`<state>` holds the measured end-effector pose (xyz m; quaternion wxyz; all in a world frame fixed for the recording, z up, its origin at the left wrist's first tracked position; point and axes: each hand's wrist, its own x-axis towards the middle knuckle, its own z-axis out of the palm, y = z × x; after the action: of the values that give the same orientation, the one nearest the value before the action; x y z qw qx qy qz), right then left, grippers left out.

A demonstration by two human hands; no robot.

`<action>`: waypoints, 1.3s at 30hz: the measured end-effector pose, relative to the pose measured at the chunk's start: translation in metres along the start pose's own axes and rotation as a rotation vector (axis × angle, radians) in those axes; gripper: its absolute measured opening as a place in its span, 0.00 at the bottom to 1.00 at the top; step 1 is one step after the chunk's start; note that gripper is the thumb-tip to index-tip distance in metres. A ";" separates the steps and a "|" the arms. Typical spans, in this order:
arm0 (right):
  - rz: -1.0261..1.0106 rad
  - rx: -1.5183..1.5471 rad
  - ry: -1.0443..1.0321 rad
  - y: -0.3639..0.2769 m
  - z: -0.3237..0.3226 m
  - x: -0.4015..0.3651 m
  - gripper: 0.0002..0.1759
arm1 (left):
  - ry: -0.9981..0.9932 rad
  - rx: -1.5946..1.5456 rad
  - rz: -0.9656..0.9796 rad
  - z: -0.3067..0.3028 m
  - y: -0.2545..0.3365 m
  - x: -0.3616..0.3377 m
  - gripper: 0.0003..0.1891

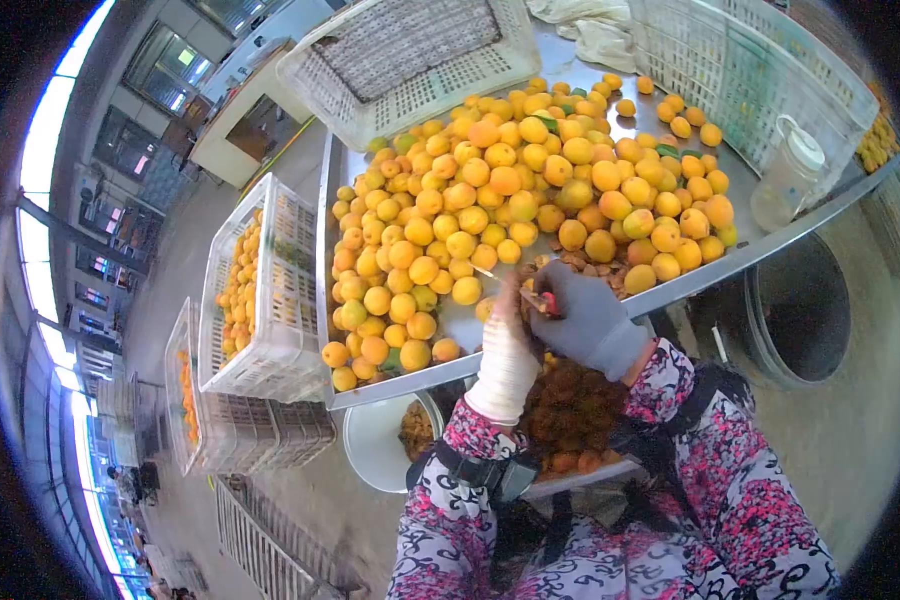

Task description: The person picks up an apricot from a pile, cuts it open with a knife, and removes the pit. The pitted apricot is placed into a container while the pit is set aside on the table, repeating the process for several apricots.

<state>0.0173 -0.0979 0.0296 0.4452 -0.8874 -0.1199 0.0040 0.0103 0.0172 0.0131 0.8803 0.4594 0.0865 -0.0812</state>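
My right hand (pixel 592 318), in a grey glove, is closed around a small knife (pixel 550 304) with a red handle. Its thin blade points left past my other hand. My left hand (pixel 506 355), in a white glove, is held up against the right one with its fingers bent closed; what they hold is hidden. Both hands are at the near edge of a metal table (pixel 460 325), beside a large heap of orange-yellow apricots (pixel 450 205). Brown pits or scraps (pixel 607 275) lie just beyond the right hand. Below my hands sits a crate of dark orange fruit (pixel 575 415).
A white bucket (pixel 363 445) with scraps stands below the table at left, and a dark bin (pixel 760 330) at right. Crates of apricots (pixel 270 340) are stacked on the left. Two crates (pixel 410 70) and a lidded plastic jug (pixel 785 185) are on the table.
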 end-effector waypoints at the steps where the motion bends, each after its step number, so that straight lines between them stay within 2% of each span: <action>1: -0.003 0.001 -0.001 0.002 0.000 0.000 0.19 | -0.079 -0.157 -0.071 -0.001 0.004 0.000 0.22; 2: -0.014 0.082 0.086 0.004 -0.001 0.003 0.20 | -0.079 -0.158 -0.064 -0.008 0.001 0.004 0.22; 3: -0.024 0.163 0.172 0.006 -0.002 0.005 0.21 | -0.078 0.029 0.043 -0.019 -0.007 0.009 0.20; 4: -0.032 0.246 0.259 0.007 -0.004 0.008 0.22 | -0.076 0.218 0.149 -0.004 0.008 0.004 0.19; 5: 0.083 0.182 0.262 0.006 -0.010 0.010 0.23 | -0.056 0.186 0.024 0.013 0.017 -0.017 0.16; 6: 0.082 0.184 0.262 0.013 -0.011 0.016 0.23 | -0.056 0.188 0.025 -0.002 0.013 -0.016 0.16; 8: 0.126 0.209 0.249 0.035 -0.008 0.026 0.24 | -0.491 1.397 0.835 -0.041 0.002 -0.008 0.23; 9: 0.085 0.226 0.254 0.041 -0.006 0.026 0.25 | -0.609 1.643 0.960 -0.042 0.006 -0.008 0.21; 10: 0.088 0.225 0.256 0.039 -0.008 0.025 0.25 | -0.612 1.641 0.960 -0.026 0.014 -0.016 0.21; 12: 0.138 0.226 0.258 0.030 -0.012 0.021 0.25 | -0.600 1.115 -0.013 0.004 0.028 -0.035 0.22; 13: 0.139 0.223 0.259 0.029 -0.013 0.021 0.25 | -0.701 1.351 0.267 -0.006 0.020 -0.028 0.21; 14: 0.156 0.244 0.235 0.029 -0.014 0.020 0.25 | -0.703 1.349 0.268 -0.022 0.010 -0.021 0.21; 16: 0.173 0.264 0.212 0.027 -0.015 0.018 0.24 | -0.449 1.128 0.343 -0.026 0.015 -0.017 0.19; 17: 0.186 0.290 0.191 0.027 -0.015 0.018 0.24 | -0.301 1.253 0.334 -0.031 0.025 -0.016 0.18; 18: 0.198 0.315 0.172 0.026 -0.015 0.017 0.23 | -0.147 1.383 0.479 -0.045 0.026 0.000 0.17; 19: 0.201 0.315 0.177 0.028 -0.014 0.016 0.23 | -0.015 1.758 0.678 -0.047 0.034 0.005 0.19; 20: 0.176 0.316 0.181 0.031 -0.010 0.017 0.23 | 0.065 1.892 0.578 -0.059 0.035 0.010 0.22; 22: 0.154 0.315 0.188 0.029 -0.010 0.015 0.22 | 0.131 1.963 0.232 -0.071 0.028 0.017 0.24; 25: 0.136 0.394 0.128 0.027 -0.011 0.011 0.22 | 0.102 1.887 0.121 -0.074 0.020 0.025 0.24; 27: 0.120 0.300 0.139 0.034 -0.005 0.012 0.22 | 0.097 1.882 0.114 -0.066 0.022 0.024 0.25; 29: 0.137 0.365 0.108 0.034 -0.003 0.011 0.23 | 0.094 1.877 0.110 -0.063 0.023 0.023 0.26; 31: 0.156 0.429 0.089 0.033 -0.002 0.011 0.24 | 0.036 1.516 0.352 -0.063 0.019 0.021 0.28; 32: 0.194 0.431 0.065 0.033 -0.001 0.011 0.25 | 0.026 1.516 0.356 -0.060 0.017 0.022 0.28; 34: 0.231 0.429 0.046 0.027 -0.001 0.010 0.26 | -0.041 1.064 0.485 -0.035 0.020 0.013 0.27; 36: 0.354 0.603 -0.062 0.017 -0.004 0.007 0.26 | -0.022 0.997 0.433 -0.016 0.024 0.001 0.27; 38: 0.363 0.706 -0.092 0.021 0.005 0.008 0.24 | -0.085 1.202 0.685 -0.016 0.021 -0.001 0.27; 39: 0.354 1.020 -0.096 0.024 0.012 0.012 0.20 | -0.087 1.200 0.686 -0.015 0.021 -0.001 0.27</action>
<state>0.0328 -0.0989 0.0047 0.8059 -0.5642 0.0281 0.1772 0.0127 0.0411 0.0215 0.4526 0.8646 -0.1587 0.1497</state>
